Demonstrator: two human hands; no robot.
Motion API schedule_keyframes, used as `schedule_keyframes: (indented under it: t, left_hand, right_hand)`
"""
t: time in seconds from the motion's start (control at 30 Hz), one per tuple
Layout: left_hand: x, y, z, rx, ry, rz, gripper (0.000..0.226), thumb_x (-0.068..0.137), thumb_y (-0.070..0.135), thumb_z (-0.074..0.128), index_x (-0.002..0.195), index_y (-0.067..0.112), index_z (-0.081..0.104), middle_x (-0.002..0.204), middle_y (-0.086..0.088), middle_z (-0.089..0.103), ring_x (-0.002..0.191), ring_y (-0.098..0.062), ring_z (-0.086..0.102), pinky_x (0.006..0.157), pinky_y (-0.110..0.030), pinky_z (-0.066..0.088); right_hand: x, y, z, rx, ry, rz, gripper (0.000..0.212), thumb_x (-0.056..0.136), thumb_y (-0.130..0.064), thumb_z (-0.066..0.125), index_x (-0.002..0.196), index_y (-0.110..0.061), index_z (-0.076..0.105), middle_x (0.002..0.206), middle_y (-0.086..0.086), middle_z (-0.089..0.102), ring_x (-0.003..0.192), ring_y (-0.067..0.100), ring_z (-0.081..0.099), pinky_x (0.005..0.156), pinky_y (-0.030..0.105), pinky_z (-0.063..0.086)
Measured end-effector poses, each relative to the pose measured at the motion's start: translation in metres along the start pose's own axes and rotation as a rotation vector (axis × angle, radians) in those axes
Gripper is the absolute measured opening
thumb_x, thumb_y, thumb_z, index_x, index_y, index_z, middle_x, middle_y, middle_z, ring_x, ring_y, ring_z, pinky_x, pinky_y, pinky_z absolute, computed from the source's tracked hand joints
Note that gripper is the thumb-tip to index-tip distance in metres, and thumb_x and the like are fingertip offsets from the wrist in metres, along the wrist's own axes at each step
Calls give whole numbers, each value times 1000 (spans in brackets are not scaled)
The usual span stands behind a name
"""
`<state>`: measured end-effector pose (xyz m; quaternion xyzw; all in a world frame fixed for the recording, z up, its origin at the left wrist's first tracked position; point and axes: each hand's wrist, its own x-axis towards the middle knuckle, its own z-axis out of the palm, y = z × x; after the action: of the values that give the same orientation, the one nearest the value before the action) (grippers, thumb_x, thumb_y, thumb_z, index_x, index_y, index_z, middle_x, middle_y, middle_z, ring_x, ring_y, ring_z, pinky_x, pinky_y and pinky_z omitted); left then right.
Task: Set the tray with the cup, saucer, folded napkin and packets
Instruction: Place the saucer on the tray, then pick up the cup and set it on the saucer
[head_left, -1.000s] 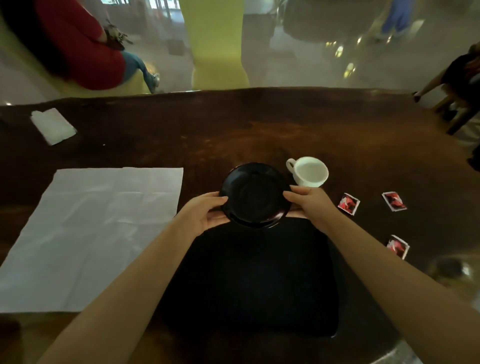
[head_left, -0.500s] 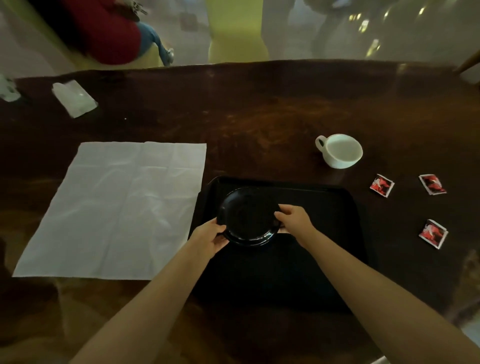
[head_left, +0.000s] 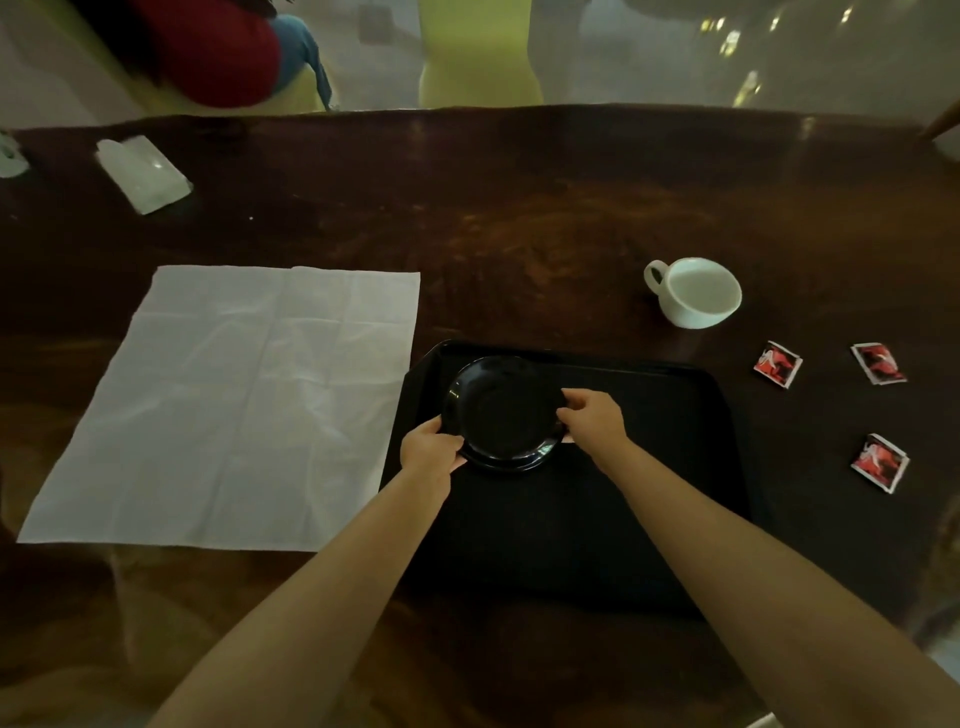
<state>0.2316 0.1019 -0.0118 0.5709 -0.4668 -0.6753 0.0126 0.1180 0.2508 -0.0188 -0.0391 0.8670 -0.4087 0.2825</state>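
Note:
A black saucer (head_left: 501, 410) sits in the far left part of the black tray (head_left: 665, 415). My left hand (head_left: 428, 452) grips its left rim and my right hand (head_left: 595, 421) grips its right rim. A white cup (head_left: 698, 293) stands upright on the table beyond the tray's far right corner, handle to the left. Three red packets lie right of the tray: one (head_left: 776, 364) nearest it, one (head_left: 878, 364) farther right, one (head_left: 879, 462) closer to me. A large white napkin (head_left: 244, 405) lies unfolded and flat, left of the tray.
The dark wooden table (head_left: 519, 208) stretches far back. A small folded white paper (head_left: 144, 174) lies at the far left, another white scrap (head_left: 10, 158) at the left edge. Beyond the table's far edge a person in red (head_left: 208, 47) sits.
Both hands carried the saucer from beyond the tray's far edge back onto the tray. Between half a second ago and now it hardly moved.

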Motion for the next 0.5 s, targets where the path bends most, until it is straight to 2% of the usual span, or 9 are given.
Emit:
schedule_keyframes:
  t: [0.07,0.17,0.23,0.27,0.33,0.4,0.43,0.5]
  left_hand:
    - [2,-1,2,30,7,15,39,84,-5,56,120,11,56,122,-14,58,104,-29,60,79,-37,55]
    - [2,1,2,82,-3,4,27,86,-1,54,109,13,59,119,-16,60,99,-27,62,77,-36,56]
    - [-3,5,0,174,-9,15,36,88,4,54,122,15,52,124,-14,55,99,-25,60,80,-37,54]
    - [-6,8,-2,279,0,55,47,88,7,55,133,16,43,127,-13,52,98,-24,59,83,-37,53]
    - [-15,18,-5,533,6,197,56,89,15,55,140,19,32,131,-10,48,100,-21,56,86,-35,47]
    - [-25,36,-3,688,-34,358,51,90,20,54,138,18,36,135,-8,46,112,-23,52,88,-31,42]
    - [-29,48,0,760,-67,430,46,91,22,52,135,18,40,133,-7,49,112,-22,51,86,-30,40]
    - [-37,73,14,903,-160,532,36,93,25,49,129,19,48,121,-3,56,96,-13,52,83,-26,39]
  right_hand:
    - [3,-1,-1,-35,3,1,39,91,-3,50,130,-10,51,120,13,61,89,15,57,76,31,53]
    - [5,-1,-5,-65,-22,10,43,91,-5,52,133,-10,47,120,13,60,88,15,56,81,34,54]
    - [3,-2,-10,-51,-57,28,45,91,-8,53,135,-11,45,122,12,59,88,14,57,79,32,53]
    - [2,-3,-15,-53,-76,33,45,91,-10,53,135,-12,44,122,12,58,88,14,57,79,31,53]
    - [1,-5,-30,-97,-113,33,45,91,-15,54,135,-13,44,124,12,56,91,17,58,81,33,53]
    - [2,-10,-53,-170,-162,37,45,91,-20,56,134,-11,45,126,12,55,101,22,58,84,33,52]
    - [3,-13,-68,-208,-191,45,45,90,-22,57,133,-11,46,126,12,55,102,22,57,82,32,52]
    - [5,-18,-102,-287,-242,55,43,89,-26,58,129,-11,49,123,12,56,98,22,58,78,31,50]
